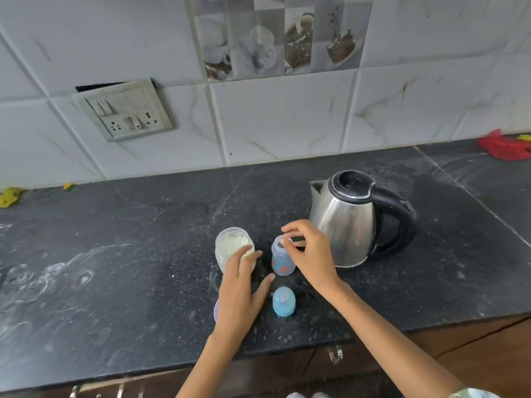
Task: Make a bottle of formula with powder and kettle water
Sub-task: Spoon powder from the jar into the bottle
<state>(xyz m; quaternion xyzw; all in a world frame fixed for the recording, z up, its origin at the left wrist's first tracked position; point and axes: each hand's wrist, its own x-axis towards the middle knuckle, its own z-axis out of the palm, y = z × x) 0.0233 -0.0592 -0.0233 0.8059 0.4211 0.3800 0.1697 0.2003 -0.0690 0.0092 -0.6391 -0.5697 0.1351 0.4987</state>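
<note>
An open clear jar of white formula powder [231, 247] stands on the black counter [143, 254]. My left hand [242, 285] lies with its fingers against the jar's near right side, thumb spread toward the bottle. A small clear baby bottle [280, 264] with coloured print stands uncapped just right of the jar. My right hand [310, 254] hovers at the bottle's mouth, its fingertips pinched on a small white scoop [289, 241], mostly hidden. The bottle's blue cap [284, 301] stands in front of it. A steel kettle [344, 222] with a black handle stands lid shut behind and to the right.
A purple lid edge [216, 310] shows under my left wrist. White powder dusts the counter at left. A switch panel [123, 110] sits on the tiled wall. A red cloth [502, 147] lies far right, a yellow scrap [10, 196] far left. The counter edge runs close below.
</note>
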